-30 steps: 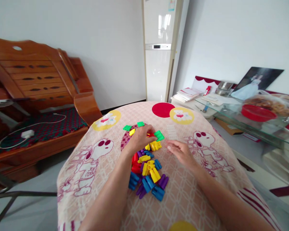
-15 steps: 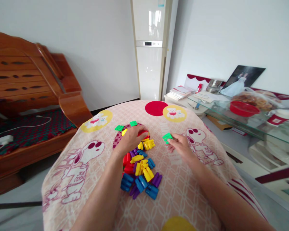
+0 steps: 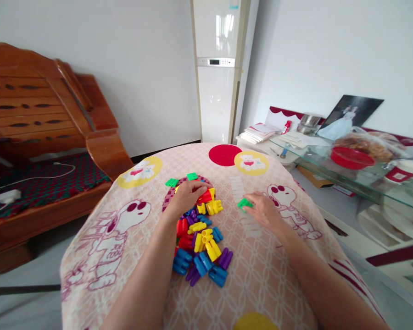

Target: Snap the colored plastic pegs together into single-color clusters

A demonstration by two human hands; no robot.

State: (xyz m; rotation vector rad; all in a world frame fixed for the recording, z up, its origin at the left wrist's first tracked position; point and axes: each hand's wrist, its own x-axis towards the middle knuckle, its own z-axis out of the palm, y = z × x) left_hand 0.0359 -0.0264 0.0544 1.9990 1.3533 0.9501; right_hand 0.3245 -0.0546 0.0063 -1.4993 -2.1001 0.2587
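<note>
On the patterned tablecloth, right of the pile, my right hand [image 3: 262, 210] is closed around a green toy block [image 3: 244, 204], its fingertips at the block's right end. My left hand [image 3: 188, 196] reaches over the far part of the pile, fingers stretched to the right, the tips beside a red block [image 3: 205, 197]. Its thumb and whatever lies under the palm are hidden. Nearby are yellow blocks [image 3: 214, 207], purple blocks [image 3: 225, 258] and blue blocks [image 3: 217, 276], loosely heaped. Beyond the left hand lie two more green blocks [image 3: 192, 176].
A round table with a printed cloth [image 3: 261, 293] carries the blocks. To the left stands a carved wooden bench [image 3: 30, 105]. On the right, a glass-topped cabinet holds a red bowl [image 3: 351, 157], papers [image 3: 259, 133] and a framed photo [image 3: 353, 114]. A tall white unit [image 3: 215, 101] stands behind.
My right hand has lowered and shifted slightly right with the green block, which now sits flatter and nearer the cloth. My left hand has stayed over the pile, uncovering more of the red block.
</note>
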